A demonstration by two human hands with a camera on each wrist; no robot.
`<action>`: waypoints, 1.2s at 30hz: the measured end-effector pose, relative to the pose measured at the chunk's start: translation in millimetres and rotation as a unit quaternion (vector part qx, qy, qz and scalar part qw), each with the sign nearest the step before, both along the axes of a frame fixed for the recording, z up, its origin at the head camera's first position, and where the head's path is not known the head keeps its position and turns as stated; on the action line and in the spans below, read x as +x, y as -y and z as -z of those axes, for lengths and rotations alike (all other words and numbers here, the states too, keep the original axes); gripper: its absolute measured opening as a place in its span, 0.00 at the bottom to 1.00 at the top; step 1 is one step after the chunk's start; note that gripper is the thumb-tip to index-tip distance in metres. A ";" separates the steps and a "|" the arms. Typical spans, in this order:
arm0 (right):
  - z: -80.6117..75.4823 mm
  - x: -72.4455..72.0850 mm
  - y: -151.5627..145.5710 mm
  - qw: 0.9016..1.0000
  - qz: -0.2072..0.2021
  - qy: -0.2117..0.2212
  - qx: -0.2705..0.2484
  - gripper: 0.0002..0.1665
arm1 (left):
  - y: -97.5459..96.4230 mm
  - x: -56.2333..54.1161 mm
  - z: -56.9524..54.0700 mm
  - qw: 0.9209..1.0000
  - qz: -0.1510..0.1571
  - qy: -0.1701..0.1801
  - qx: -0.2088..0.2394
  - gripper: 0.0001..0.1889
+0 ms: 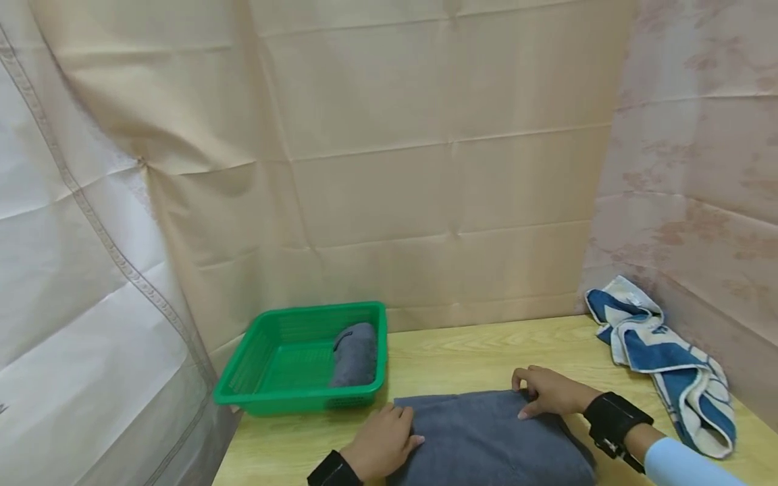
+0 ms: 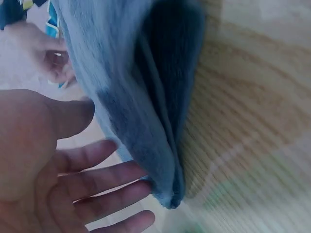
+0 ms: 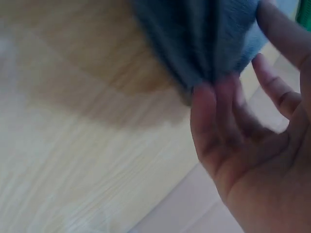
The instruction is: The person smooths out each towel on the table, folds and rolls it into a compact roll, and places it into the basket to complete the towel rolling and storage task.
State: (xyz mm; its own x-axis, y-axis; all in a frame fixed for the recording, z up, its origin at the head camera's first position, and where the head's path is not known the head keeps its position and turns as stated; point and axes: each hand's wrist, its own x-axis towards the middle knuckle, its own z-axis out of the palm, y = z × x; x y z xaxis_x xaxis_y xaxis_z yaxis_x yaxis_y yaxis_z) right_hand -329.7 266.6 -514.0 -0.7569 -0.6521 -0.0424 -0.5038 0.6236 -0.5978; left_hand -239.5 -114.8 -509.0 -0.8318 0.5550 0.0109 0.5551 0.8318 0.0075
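Cloth [image 1: 489, 439], grey, folded on worktop [image 1: 462, 358] | left hand [image 1: 381, 442], fingers straight, at its edge | right hand [image 1: 553, 391] pinching far corner | basket [image 1: 292, 401] nearby, roll [image 1: 355, 354] inside

The person's left hand [image 1: 383, 442] and right hand [image 1: 556, 391] were bare. A wide, plain black band [image 1: 334, 469] circled the left wrist. A matching black cuff [image 1: 616, 422] wrapped the right, with small shiny metal-looking bits and a narrow dark strap [image 1: 634, 464] along its lower edge. Above it showed a smooth, pale blue sleeve [image 1: 687, 462].
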 end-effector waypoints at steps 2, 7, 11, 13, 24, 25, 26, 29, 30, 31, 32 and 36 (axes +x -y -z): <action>1.8 4.0 -5.2 0.999 0.020 -0.033 0.009 0.26 | -1.1 -3.9 0.2 1.000 -0.005 -0.004 0.012 0.23; 2.4 7.8 -9.5 0.997 0.046 -0.052 0.022 0.25 | -2.0 -16.8 4.3 0.997 -0.027 0.046 0.054 0.36; 7.4 7.2 -10.2 0.998 0.030 -0.053 0.001 0.19 | 1.4 -23.4 7.7 0.991 -0.040 0.072 0.102 0.29; 9.7 7.5 -11.5 0.999 0.025 -0.044 -0.021 0.18 | 3.3 -24.0 9.3 0.990 -0.039 0.064 0.121 0.20; -3.0 5.6 -18.5 0.995 0.057 0.000 -0.076 0.15 | 8.9 -33.4 7.0 0.939 0.004 0.092 0.330 0.11; -3.4 5.4 -19.0 0.995 0.059 0.003 -0.076 0.14 | 9.1 -33.6 6.2 0.939 0.005 0.084 0.334 0.11; -3.7 5.2 -19.7 0.995 0.061 0.006 -0.077 0.14 | 9.5 -33.5 5.6 0.941 0.005 0.071 0.332 0.11; -3.8 5.1 -22.4 0.994 0.067 0.008 -0.081 0.14 | 11.0 -31.1 3.1 0.950 0.006 0.050 0.308 0.12; -3.8 5.2 -23.5 0.994 0.068 0.008 -0.083 0.15 | 11.5 -29.7 2.4 0.955 0.007 0.047 0.294 0.13; -3.9 5.6 -24.8 0.994 0.070 0.008 -0.084 0.15 | 11.8 -28.0 1.7 0.959 0.007 0.045 0.279 0.14; -4.1 6.1 -26.2 0.994 0.069 0.004 -0.086 0.15 | 12.0 -26.0 1.1 0.964 0.011 0.041 0.264 0.15; -4.8 9.3 -34.4 0.994 0.066 -0.004 -0.086 0.16 | 9.9 -19.4 -1.0 0.979 0.041 -0.008 0.201 0.13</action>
